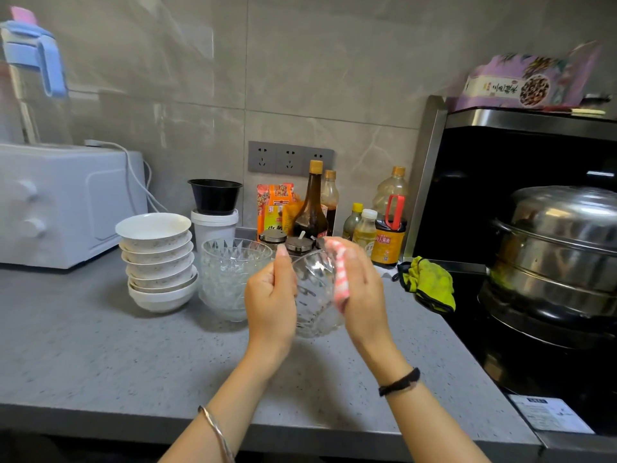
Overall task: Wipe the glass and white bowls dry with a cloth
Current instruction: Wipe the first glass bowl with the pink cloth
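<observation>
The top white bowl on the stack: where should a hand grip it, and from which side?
Take the top white bowl by its flared rim, thumb inside, fingers under the overhang, likely from the front-left: the rim juts past the bowls below, and the glass bowl stack crowds its right.

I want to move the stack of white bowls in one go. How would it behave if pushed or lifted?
The stack of white bowls leans, its upper bowls sitting askew, so a push would probably topple or shift them. It looks ceramic: likely heavy together and breakable. Lifting from underneath seems safest.
</observation>
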### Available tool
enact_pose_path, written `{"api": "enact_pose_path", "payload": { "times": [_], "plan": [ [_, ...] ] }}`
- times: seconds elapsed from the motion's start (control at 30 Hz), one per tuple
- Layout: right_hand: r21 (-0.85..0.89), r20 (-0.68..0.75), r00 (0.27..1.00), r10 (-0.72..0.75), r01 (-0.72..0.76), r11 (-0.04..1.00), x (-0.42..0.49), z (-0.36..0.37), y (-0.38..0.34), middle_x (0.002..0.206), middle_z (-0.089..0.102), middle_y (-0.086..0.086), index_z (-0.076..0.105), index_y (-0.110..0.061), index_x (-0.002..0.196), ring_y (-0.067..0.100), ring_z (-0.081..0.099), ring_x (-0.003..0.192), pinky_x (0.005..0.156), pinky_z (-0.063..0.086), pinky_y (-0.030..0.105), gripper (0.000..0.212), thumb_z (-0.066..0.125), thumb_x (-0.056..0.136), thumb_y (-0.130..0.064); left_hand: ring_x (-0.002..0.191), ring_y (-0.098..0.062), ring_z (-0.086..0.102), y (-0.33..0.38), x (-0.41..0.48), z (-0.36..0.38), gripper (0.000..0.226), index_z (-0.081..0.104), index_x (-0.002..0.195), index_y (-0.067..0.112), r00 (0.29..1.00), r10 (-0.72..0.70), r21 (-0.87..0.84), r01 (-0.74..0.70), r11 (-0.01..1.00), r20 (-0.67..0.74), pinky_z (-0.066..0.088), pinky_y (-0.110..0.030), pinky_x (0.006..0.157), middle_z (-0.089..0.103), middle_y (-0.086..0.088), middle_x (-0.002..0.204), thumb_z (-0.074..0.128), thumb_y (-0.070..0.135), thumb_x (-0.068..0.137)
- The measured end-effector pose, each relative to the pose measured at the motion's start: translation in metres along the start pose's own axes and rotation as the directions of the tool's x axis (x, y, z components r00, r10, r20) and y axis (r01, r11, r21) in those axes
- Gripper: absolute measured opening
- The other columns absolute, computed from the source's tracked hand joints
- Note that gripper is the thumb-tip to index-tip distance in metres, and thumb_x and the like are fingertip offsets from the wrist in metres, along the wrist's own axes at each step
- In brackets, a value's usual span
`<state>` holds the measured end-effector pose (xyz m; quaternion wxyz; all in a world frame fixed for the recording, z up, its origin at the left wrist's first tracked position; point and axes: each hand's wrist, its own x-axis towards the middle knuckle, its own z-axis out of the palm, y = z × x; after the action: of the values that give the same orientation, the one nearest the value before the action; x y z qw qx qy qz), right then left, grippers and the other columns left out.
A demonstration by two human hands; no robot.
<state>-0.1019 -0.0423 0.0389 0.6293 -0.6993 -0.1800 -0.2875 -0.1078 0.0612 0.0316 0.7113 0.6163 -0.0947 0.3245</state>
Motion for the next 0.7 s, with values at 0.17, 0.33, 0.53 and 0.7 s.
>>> {"api": "enact_pose_path", "payload": {
  "times": [0.17,0.33,0.53,0.7],
  "plan": [
    [0.530,0.076,0.830,0.553,-0.504,0.682,-0.004,-0.006,0.008,0.083,0.074,-0.004,0.066,-0.019,0.095,0.015,0.064,0.089,0.084,0.048,0.035,0.039,0.035,0.100,-0.041,0.041,-0.004,0.019,-0.004,-0.004,-0.001,0.052,0.026,0.052,0.019,0.991,-0.131,-0.159,0.123,0.980,-0.038,0.020,-0.014,0.040,0.022,0.010,0.043,0.037,0.034,0.101],
    [0.628,-0.034,0.792,0.609,-0.457,0.630,-0.004,-0.008,0.005,0.067,0.066,-0.003,0.061,-0.016,0.080,0.016,0.057,0.074,0.083,0.046,0.041,0.032,0.041,0.099,-0.033,0.057,-0.022,0.041,-0.008,0.003,-0.003,0.057,0.043,0.061,0.002,0.981,-0.097,-0.061,0.108,0.992,0.171,0.038,-0.025,0.061,0.042,-0.020,0.058,0.033,0.047,0.095],
    [0.479,-0.084,0.841,0.535,-0.437,0.761,0.003,-0.012,-0.001,0.056,0.065,-0.007,0.061,-0.017,0.074,0.009,0.064,0.058,0.064,0.045,0.031,0.028,0.048,0.096,-0.030,0.043,-0.005,0.030,0.003,0.015,-0.004,0.055,0.040,0.048,0.015,0.983,0.019,0.017,-0.023,1.000,0.183,0.034,-0.006,0.051,0.033,0.006,0.043,0.039,0.024,0.102],
    [0.373,-0.087,0.914,0.397,-0.340,0.863,0.003,-0.013,-0.007,0.059,0.067,-0.009,0.062,-0.016,0.074,0.004,0.065,0.059,0.066,0.048,0.028,0.033,0.044,0.099,-0.028,0.045,-0.006,0.034,0.003,0.013,-0.005,0.055,0.044,0.049,0.006,0.987,0.053,0.014,-0.056,0.998,0.153,0.033,-0.011,0.050,0.037,0.007,0.042,0.042,0.028,0.100]
  ]
}}
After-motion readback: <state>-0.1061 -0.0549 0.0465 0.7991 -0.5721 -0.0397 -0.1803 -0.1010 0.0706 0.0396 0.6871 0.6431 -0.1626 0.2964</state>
